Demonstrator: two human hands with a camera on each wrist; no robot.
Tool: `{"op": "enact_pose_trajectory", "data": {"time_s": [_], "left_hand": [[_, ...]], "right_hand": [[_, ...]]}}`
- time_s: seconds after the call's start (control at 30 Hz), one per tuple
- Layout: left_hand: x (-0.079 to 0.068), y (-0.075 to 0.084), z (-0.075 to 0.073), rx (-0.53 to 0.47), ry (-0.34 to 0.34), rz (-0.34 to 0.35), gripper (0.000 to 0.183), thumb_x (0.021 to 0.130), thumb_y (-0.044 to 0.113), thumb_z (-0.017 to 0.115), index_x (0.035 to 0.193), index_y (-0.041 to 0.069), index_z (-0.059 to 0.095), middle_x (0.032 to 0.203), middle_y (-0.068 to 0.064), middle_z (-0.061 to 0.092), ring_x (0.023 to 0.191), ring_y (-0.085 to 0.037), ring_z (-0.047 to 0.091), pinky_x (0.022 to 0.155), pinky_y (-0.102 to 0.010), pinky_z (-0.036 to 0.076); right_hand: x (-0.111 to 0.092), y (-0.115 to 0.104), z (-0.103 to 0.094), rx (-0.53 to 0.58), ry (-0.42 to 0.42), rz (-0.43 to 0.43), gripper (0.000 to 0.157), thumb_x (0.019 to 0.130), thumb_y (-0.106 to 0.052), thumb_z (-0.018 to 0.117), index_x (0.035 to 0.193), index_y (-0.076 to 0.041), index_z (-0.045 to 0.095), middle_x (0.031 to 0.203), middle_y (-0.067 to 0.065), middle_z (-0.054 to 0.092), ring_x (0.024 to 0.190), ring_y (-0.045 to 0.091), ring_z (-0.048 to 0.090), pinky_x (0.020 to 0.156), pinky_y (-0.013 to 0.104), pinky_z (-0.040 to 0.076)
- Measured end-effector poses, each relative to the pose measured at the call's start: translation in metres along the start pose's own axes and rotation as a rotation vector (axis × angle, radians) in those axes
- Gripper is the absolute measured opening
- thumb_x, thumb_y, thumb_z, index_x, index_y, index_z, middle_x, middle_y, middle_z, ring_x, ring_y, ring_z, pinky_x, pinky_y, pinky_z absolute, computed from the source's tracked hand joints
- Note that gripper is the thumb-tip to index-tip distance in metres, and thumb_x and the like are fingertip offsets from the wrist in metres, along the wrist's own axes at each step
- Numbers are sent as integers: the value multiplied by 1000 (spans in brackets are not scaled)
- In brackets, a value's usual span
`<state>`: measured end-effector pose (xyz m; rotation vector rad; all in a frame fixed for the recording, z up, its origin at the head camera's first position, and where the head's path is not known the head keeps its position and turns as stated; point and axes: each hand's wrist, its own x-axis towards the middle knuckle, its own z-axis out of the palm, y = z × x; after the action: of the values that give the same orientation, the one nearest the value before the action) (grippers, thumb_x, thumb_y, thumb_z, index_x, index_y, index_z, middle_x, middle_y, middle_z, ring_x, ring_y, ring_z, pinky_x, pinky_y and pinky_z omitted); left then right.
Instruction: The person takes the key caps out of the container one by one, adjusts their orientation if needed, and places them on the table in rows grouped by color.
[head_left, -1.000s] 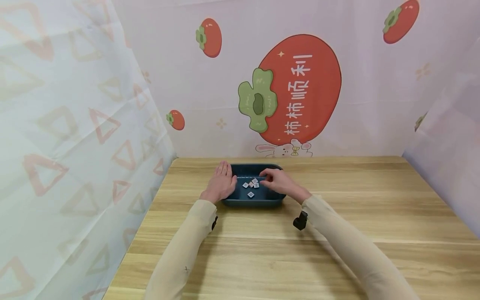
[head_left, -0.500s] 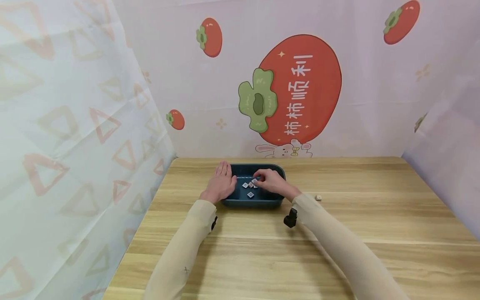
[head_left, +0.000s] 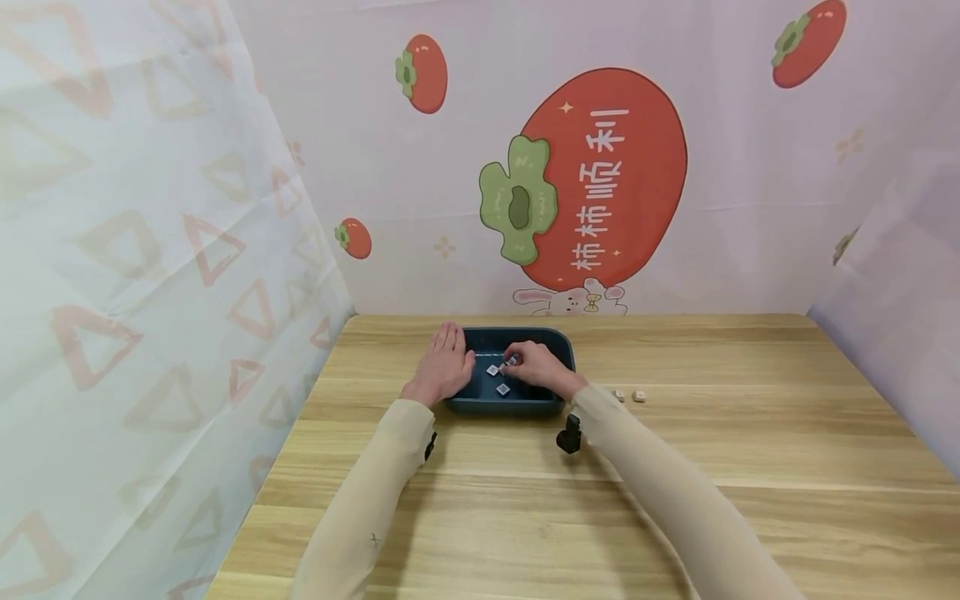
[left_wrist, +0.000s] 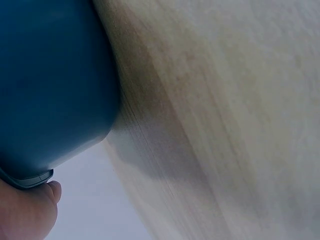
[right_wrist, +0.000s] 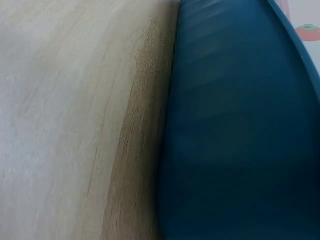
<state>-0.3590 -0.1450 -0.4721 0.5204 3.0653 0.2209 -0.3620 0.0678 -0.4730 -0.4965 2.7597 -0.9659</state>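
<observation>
A dark blue rectangular tray (head_left: 510, 407) stands on the table, with several small white marked tiles in it. One tile (head_left: 492, 370) lies left of centre and another tile (head_left: 503, 389) nearer the front. My left hand (head_left: 442, 367) lies along the tray's left rim, fingers straight; in the left wrist view, fingers (left_wrist: 30, 210) show at the tray rim (left_wrist: 35, 179). Reaching over the tray's right side, my right hand (head_left: 538, 368) has its thumb and index finger curled about a white tile (head_left: 513, 361). The right wrist view shows only the tray's outer wall (right_wrist: 225, 125) and the table.
Two small tiles sit on the wooden table (head_left: 510, 517) right of the tray, one tile (head_left: 619, 396) close to the right sleeve and a second tile (head_left: 639, 397) beside it. A printed cloth backdrop (head_left: 720, 250) stands behind the table, and another cloth hangs at the left.
My right hand has moved left and lower into the tray, onto the tiles. The two tiles on the table have come out from behind the right sleeve. My left hand stays put.
</observation>
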Motion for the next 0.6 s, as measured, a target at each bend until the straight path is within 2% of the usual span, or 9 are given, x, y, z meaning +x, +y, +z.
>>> {"op": "enact_pose_trajectory", "data": {"time_s": [0.2, 0.6], "left_hand": [[0, 1, 0, -6, 8, 7, 65, 106, 37, 23, 155, -4, 13, 165, -17, 5, 155, -30, 0, 126, -42, 3], [1, 1, 1, -10, 19, 6, 64, 106, 36, 25, 155, -4, 14, 165, -17, 6, 155, -29, 0, 126, -42, 4]], "right_hand": [[4, -4, 3, -9, 22, 30, 26, 93, -23, 66, 114, -9, 69, 106, 9, 70, 84, 20, 60, 82, 35, 54], [8, -4, 9, -55, 12, 72, 25, 93, -25, 67, 112, -10, 69, 102, 7, 68, 81, 19, 60, 75, 31, 52]]}}
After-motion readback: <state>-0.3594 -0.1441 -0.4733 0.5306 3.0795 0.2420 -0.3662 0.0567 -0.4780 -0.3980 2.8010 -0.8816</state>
